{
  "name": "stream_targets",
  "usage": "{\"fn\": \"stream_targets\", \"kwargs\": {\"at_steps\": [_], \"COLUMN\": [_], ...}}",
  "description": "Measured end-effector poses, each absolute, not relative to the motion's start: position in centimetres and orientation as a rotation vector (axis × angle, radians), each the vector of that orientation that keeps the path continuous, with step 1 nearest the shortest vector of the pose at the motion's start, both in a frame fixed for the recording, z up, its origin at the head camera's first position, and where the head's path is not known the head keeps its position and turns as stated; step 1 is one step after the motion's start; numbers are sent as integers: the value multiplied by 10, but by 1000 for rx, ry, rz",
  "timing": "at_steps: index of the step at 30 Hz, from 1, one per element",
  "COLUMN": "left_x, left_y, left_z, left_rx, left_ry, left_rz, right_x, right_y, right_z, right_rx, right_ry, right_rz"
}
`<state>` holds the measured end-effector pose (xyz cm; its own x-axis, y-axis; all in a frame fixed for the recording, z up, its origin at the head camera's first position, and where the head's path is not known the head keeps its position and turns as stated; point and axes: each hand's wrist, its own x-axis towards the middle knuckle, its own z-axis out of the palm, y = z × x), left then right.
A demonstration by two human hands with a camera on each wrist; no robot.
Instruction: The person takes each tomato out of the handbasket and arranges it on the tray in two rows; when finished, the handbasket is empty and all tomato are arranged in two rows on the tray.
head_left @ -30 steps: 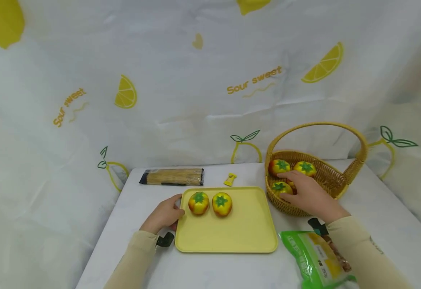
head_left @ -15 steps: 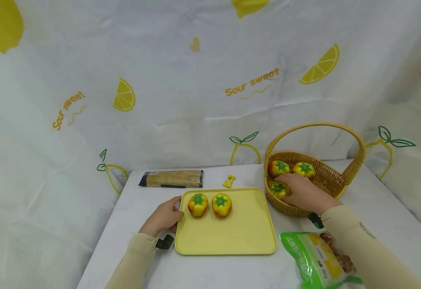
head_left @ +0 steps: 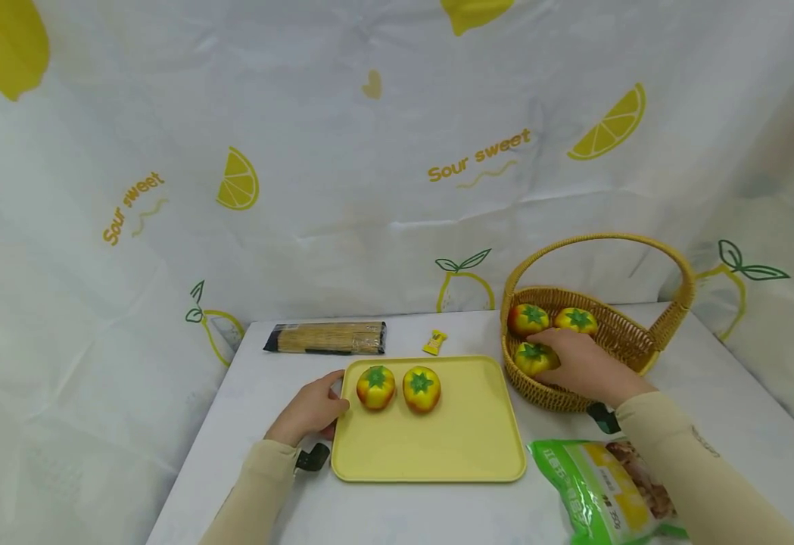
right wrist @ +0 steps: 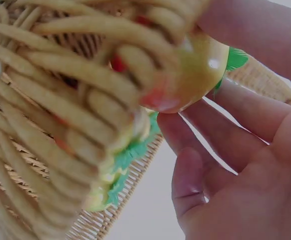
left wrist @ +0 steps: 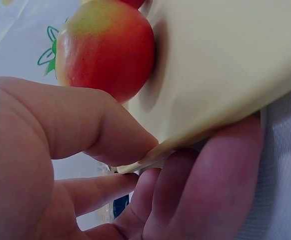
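Note:
My left hand (head_left: 308,410) pinches the left rim of a yellow rectangular tray (head_left: 431,454), thumb on top and fingers beneath, as the left wrist view shows. Two red-and-yellow persimmon-like fruits with green star-shaped tops, a left one (head_left: 375,387) and a right one (head_left: 421,390), sit on the tray's far left part. On the right, my right hand (head_left: 583,365) reaches into a wicker basket (head_left: 546,397). Its thumb and fingers grip the front persimmon-like fruit (right wrist: 198,75), still inside the basket. Behind lie two more such fruits, one left (head_left: 528,319) and one right (head_left: 576,321).
A pack of thin sticks or noodles (head_left: 328,337) lies behind the tray, with a small yellow wrapped sweet (head_left: 435,342) to its right. A green food bag (head_left: 594,488) lies under the right forearm. The basket's tall handle (head_left: 601,237) arches above it.
My right hand has settled lower around the front fruit in the basket, and its fingers have closed in on it. The left hand and the tray have stayed put.

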<state>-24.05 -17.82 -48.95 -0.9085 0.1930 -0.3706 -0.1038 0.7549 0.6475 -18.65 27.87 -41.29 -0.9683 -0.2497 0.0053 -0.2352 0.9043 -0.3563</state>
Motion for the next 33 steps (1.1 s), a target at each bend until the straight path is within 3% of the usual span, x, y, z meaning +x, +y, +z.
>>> {"fn": "stream_targets", "kwargs": {"at_steps": [7,17,33], "left_x": [-242,-243,-243], "left_y": [-179,-179,-180], "left_z": [-491,-492,-491], "left_rx": [79,78,89], "left_ry": [2537,2531,2515], "left_rz": [971,968,1003], "right_x": [-168,-149,-162], "right_y": [281,247,180], "right_z": [-398,-392,-436], "right_rx": [-209,-216,-325], "right_ry": [3037,3095,3014], "right_rz": [-712,-929,-994]}}
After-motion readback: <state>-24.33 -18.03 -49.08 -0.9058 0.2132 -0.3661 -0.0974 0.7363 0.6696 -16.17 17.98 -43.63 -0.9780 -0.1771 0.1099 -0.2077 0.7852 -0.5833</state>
